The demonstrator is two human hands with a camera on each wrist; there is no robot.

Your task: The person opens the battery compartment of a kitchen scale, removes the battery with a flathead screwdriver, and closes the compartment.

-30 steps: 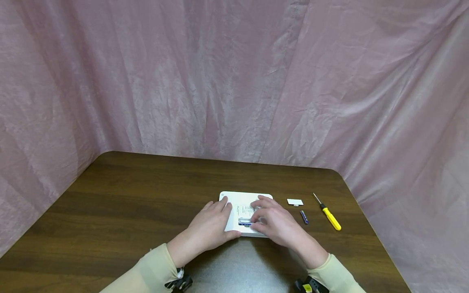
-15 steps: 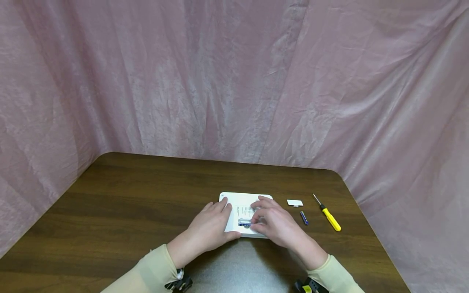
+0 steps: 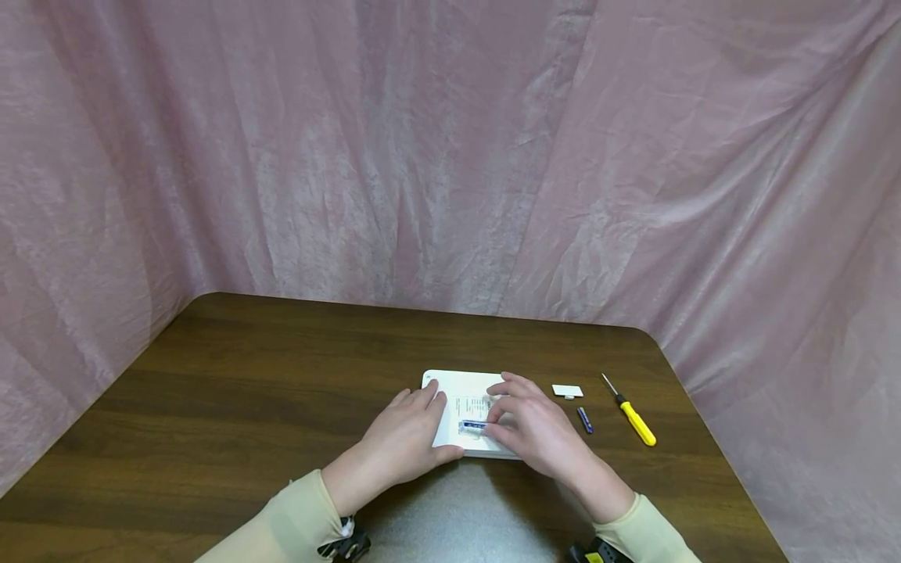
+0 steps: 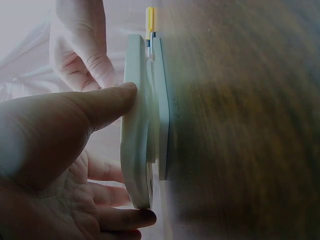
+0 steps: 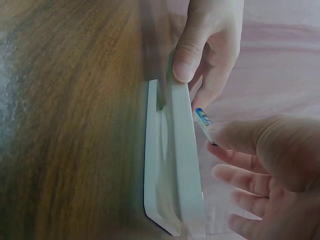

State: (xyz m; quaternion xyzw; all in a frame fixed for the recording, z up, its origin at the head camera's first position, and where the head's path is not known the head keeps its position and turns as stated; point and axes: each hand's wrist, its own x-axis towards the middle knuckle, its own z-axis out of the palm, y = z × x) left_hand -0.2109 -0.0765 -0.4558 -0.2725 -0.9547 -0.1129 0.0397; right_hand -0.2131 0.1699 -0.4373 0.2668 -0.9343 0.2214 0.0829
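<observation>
While a pink curtain (image 3: 422, 156) is hanging across the background, a brown wooden table (image 3: 281, 375) is stretching out in front of it. Near the person's side of the table, a white device (image 3: 464, 389) is lying with its printed label (image 3: 470, 408) facing up. The left hand (image 3: 403, 435) is gripping the device by its left side, thumb bearing on the near edge and fingers spreading over the face. The right hand (image 3: 529, 421) is hovering just over the device's right half. Farther right, a yellow-handled screwdriver (image 3: 631, 412) is lying at a slant, its metal tip pointing away from the person. Between screwdriver and device, a little white cover (image 3: 567, 390) is resting on the tabletop, and a loose battery (image 3: 585, 421) is lying just beside it. The right thumb and a finger are pinching another blue battery (image 5: 203, 119), which is tilting over the device's face; whether it is touching there is remaining unclear.
</observation>
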